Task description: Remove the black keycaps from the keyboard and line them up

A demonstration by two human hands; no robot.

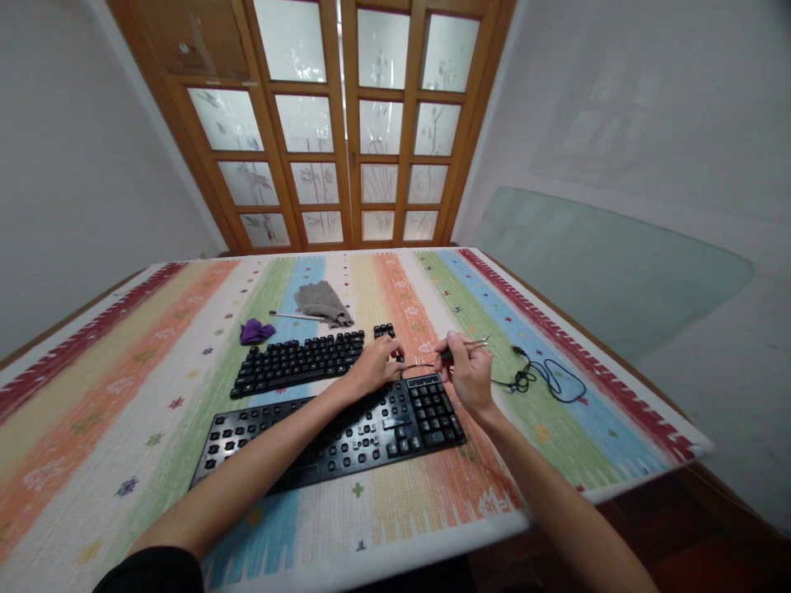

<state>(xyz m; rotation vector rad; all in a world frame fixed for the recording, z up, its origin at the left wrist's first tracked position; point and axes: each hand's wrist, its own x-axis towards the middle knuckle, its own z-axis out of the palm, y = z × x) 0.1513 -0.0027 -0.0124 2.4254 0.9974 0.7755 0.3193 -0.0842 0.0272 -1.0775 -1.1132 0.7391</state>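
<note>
A black keyboard [355,436] lies in front of me, its main section stripped to bare switches while the number pad on the right still has keycaps. My left hand [376,365] is over its back edge, fingers bent together at a small dark keycap [400,358]. Just beyond these fingertips is a small group of loose keycaps [383,331]. In my right hand [468,371], above the number pad's back corner, is a keycap puller [448,353] with a dark handle and thin metal prongs pointing right. Removed black keycaps [300,362] lie in rows behind the keyboard.
Behind the keycaps lie a grey cloth [325,301], a thin white-handled brush [297,316] and a crumpled purple cloth [255,332]. The keyboard's cable [559,387] is coiled at right. A striped cloth covers the table [179,412]; wooden glazed doors [352,165] stand beyond.
</note>
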